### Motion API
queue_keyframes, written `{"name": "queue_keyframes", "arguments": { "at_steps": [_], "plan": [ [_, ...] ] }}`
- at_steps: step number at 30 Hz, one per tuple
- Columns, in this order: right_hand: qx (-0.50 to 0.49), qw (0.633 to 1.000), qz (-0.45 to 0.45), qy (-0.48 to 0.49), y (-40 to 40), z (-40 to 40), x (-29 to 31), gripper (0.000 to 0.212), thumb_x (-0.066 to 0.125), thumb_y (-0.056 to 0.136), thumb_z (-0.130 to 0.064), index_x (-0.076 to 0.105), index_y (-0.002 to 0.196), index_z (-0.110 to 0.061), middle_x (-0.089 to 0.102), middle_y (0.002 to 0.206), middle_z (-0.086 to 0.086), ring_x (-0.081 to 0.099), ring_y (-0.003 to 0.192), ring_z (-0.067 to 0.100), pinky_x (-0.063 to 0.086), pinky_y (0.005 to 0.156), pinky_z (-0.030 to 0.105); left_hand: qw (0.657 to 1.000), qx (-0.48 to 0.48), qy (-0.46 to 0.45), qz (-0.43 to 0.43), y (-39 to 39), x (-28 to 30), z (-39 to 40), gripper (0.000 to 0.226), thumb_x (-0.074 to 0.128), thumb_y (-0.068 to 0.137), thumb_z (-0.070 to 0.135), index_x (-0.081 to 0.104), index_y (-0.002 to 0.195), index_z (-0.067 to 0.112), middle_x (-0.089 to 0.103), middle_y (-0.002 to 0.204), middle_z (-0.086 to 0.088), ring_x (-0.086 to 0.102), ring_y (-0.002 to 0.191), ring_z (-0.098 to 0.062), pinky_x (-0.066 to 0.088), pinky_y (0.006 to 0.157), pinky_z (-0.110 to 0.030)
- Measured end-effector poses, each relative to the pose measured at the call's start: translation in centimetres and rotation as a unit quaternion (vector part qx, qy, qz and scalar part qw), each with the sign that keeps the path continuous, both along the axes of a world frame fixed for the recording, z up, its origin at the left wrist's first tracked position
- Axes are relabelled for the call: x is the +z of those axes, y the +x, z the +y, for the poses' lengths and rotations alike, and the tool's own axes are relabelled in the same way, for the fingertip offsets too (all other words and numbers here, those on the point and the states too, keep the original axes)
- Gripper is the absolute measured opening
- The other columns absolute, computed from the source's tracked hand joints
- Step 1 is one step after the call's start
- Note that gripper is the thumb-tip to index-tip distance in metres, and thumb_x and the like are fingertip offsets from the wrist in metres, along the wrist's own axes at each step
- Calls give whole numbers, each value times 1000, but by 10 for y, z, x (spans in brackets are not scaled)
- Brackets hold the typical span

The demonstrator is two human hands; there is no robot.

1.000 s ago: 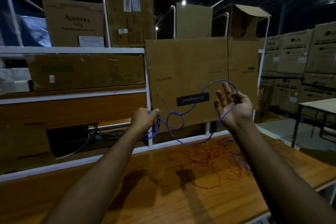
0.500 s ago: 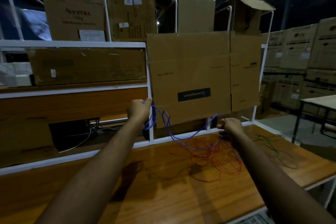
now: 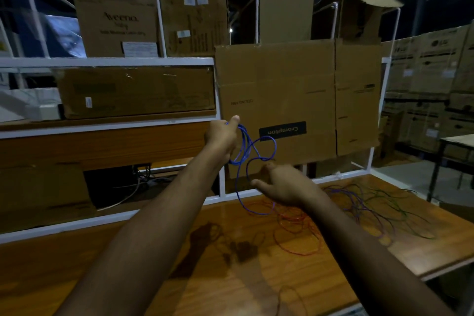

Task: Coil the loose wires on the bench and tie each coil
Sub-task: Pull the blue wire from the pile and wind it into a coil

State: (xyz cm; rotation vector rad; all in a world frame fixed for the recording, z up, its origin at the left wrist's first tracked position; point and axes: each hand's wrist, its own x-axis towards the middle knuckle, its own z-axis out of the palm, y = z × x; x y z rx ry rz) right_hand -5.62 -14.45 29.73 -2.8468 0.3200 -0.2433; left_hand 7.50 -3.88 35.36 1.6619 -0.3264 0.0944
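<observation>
aloft, both hands hold blue wire (image 3: 245,151) (looped)

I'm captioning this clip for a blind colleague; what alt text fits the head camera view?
A person's left hand holds up several loops of blue wire above a wooden bench, while the right hand handles the wire's hanging part. Loose red wire and other tangled wires lie on the bench, with cardboard boxes behind.
</observation>
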Motion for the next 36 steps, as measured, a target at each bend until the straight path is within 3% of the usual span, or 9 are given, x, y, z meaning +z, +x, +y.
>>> {"name": "queue_keyframes", "arguments": {
  "at_steps": [8,11,14,18,23,25,28,31,36],
  "plan": [
    [-15,976,-197,90,27,22,-40,37,70,86,-45,59,114,-23,61,111,-2,59,102,17,53,87,43,998,-36,-38,17,-6,14,6,39,58,99,38,41,70,17,30,58,-2,28,46,-19,24,50,-29],
    [37,977,-179,111,30,16,-38,29,71,83,-50,66,95,-24,69,93,-6,66,88,13,57,77,40,999,-33,-34,21,-4,15,11,37,57,99,39,44,73,16,31,58,-2,29,48,-19,24,50,-29],
    [95,985,-108,96,26,17,-38,45,69,78,-63,64,104,-27,69,96,-10,65,88,7,56,76,34,997,-52,-44,37,-4,12,14,31,56,100,38,48,83,13,30,59,-1,28,46,-17,24,48,-26],
    [113,983,-130,63,24,16,-41,12,70,87,-28,62,81,-35,64,84,-15,61,81,7,56,75,38,996,-69,-46,33,-5,7,14,29,55,100,38,48,84,15,29,56,1,26,43,-15,23,46,-25],
    [92,995,-40,9,12,3,-32,62,66,83,0,54,139,-25,52,133,3,54,116,25,52,93,36,995,-78,-50,37,-1,6,19,28,54,101,38,51,85,15,32,56,2,29,43,-14,24,45,-26],
    [114,982,-23,149,8,-5,-26,77,73,81,-7,41,148,-27,45,147,2,45,130,23,48,103,38,994,-87,-55,39,-2,7,19,32,54,101,38,47,78,16,31,55,3,28,42,-13,24,44,-26],
    [208,896,-11,391,0,-10,-20,76,71,84,-3,42,148,-31,42,151,-6,39,138,12,49,105,39,991,-107,-71,39,-4,7,18,36,53,101,38,43,74,17,29,53,3,25,40,-12,22,46,-27],
    [218,893,-21,394,-3,1,-24,59,76,85,-16,52,137,-31,52,141,-8,48,132,9,50,103,37,989,-112,-82,50,-7,8,17,33,52,101,39,45,77,17,29,53,4,25,40,-12,21,46,-26],
    [150,863,-83,475,6,24,-35,70,77,85,-34,37,141,-22,58,130,4,57,120,16,51,95,31,984,-133,-97,63,-10,7,12,35,49,103,39,41,75,19,26,56,4,23,36,-9,20,40,-21]
  ]
}}
